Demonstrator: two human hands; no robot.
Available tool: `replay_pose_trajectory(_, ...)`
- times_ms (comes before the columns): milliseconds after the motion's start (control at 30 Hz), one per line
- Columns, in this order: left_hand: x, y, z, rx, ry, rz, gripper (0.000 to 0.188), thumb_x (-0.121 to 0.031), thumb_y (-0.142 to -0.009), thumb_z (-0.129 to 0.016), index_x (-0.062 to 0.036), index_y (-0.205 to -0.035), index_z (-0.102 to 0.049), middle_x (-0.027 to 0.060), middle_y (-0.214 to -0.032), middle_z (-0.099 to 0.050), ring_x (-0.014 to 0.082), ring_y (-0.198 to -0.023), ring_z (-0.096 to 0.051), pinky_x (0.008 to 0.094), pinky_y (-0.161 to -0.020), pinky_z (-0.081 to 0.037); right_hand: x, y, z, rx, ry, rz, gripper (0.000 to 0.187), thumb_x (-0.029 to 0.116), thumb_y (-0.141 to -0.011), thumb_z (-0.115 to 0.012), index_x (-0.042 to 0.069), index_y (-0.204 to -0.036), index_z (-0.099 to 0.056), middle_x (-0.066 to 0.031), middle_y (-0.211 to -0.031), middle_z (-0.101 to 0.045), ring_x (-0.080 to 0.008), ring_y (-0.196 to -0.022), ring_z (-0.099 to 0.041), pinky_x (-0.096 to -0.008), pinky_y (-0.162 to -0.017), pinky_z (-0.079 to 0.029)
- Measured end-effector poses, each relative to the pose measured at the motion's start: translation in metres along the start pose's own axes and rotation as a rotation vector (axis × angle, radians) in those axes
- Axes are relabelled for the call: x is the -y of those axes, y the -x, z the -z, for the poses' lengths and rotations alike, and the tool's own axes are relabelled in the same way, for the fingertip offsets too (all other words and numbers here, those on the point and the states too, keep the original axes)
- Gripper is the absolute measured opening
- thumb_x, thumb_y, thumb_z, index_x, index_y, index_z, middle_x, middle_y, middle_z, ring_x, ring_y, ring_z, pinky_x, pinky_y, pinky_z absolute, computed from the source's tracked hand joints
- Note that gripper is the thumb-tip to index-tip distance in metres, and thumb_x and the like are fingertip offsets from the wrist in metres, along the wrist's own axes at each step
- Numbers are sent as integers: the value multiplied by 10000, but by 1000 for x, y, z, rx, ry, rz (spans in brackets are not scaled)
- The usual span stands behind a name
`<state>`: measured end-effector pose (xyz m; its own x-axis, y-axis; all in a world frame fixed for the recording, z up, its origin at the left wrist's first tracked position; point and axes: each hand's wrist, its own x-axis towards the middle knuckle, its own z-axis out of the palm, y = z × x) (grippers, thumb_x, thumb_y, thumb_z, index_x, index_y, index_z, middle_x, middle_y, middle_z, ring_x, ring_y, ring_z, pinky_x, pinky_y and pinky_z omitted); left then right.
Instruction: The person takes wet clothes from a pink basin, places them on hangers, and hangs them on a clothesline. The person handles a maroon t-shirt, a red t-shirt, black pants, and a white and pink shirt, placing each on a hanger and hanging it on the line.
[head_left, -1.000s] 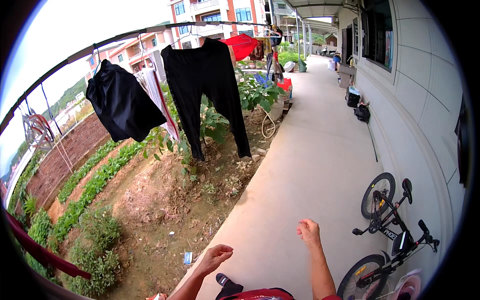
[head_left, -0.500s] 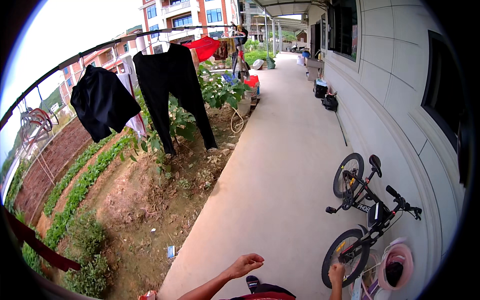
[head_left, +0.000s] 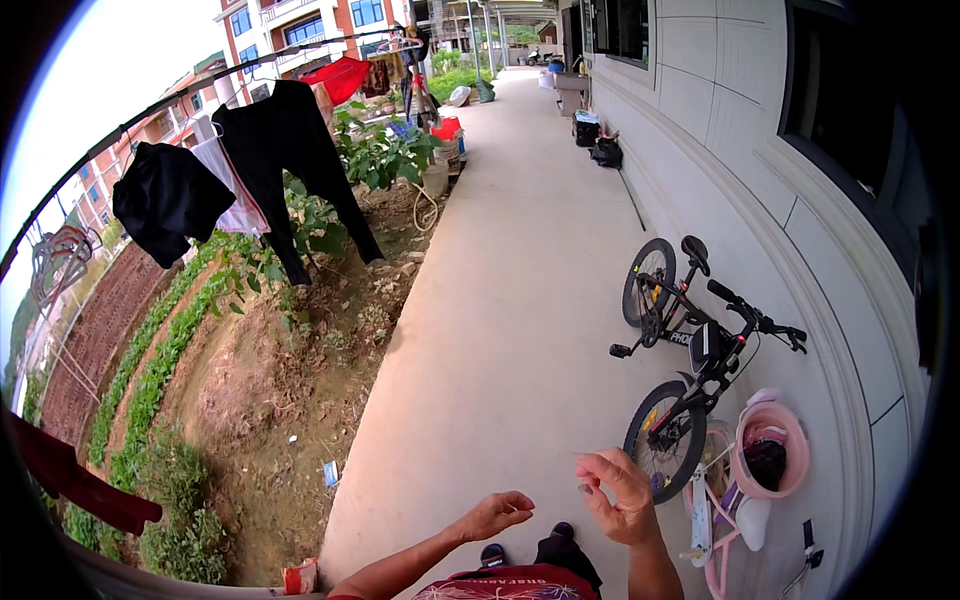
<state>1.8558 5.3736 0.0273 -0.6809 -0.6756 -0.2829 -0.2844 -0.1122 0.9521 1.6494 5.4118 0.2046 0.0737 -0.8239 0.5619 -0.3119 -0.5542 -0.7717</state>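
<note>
My left hand (head_left: 497,514) hovers in front of my body, its fingers loosely bent and nothing in them. To its right, my right hand (head_left: 618,492) is raised higher, palm partly turned inward, fingers half curled and apart, with no object visible in it. Nearest to the right hand is a black child's bicycle (head_left: 690,335) standing by the wall. Beside that is a pink bicycle (head_left: 718,560) with a pink basket (head_left: 795,450) holding something dark. Both hands are apart from these things.
Black trousers (head_left: 285,150) and black shorts (head_left: 170,195) hang from a line at left, above a garden bed (head_left: 260,380). A concrete path (head_left: 490,330) runs ahead between the bed and a pale wall (head_left: 700,190). Dark bags (head_left: 605,152) sit farther along the wall.
My right hand has risen from low beside the bicycle wheel, its fingers now loosened from a closed shape. The view has shifted right and down, showing more of the pink bicycle and both feet.
</note>
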Motion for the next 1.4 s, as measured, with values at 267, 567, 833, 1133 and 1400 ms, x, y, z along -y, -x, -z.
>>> replay_pose_trajectory(267,-57,-51,-72,150,30,-5,255,-202,-887,-580,-12,-1058,-575,59,-932,-623,145,-855,-590,291,-770,-479,97,-16,96,124,-537,135,212,179,-774,-655,61,-937,-588,-35,-684,-510,-157,-514,-417,-280,-479,-345)
replay_pose_trajectory(567,-86,-134,-149,391,-25,-87,249,-183,-884,-568,-1,-1054,-555,81,-927,-607,156,-877,-556,301,-798,-450,132,6,170,-195,3,204,275,-28,-657,-604,20,-892,-469,-77,-795,-473,-213,-639,-436,-387,-605,-395)
replay_pose_trajectory(833,-80,-203,-140,482,-48,-6,250,-188,-866,-589,-22,-1052,-576,80,-908,-631,151,-821,-589,292,-726,-480,-39,53,170,-248,634,477,452,163,-749,-668,233,-1169,-517,-2,-867,-457,-127,-648,-464,-297,-574,-394)
replay_pose_trajectory(1133,-99,-289,-154,666,-213,26,248,-189,-868,-600,-26,-1055,-591,45,-834,-625,93,-723,-554,248,-609,-461,-162,174,300,-1259,967,-487,126,-33,-817,-572,5,-782,-457,-80,-699,-463,-155,-547,-419,-279,-502,-368)
replay_pose_trajectory(1400,-100,-349,-203,655,-227,60,246,-186,-863,-601,-18,-1043,-595,59,-909,-637,133,-820,-588,271,-709,-483,-312,274,419,-1221,821,-847,62,19,-808,-596,21,-761,-555,8,-603,-483,-59,-539,-434,-232,-479,-366)
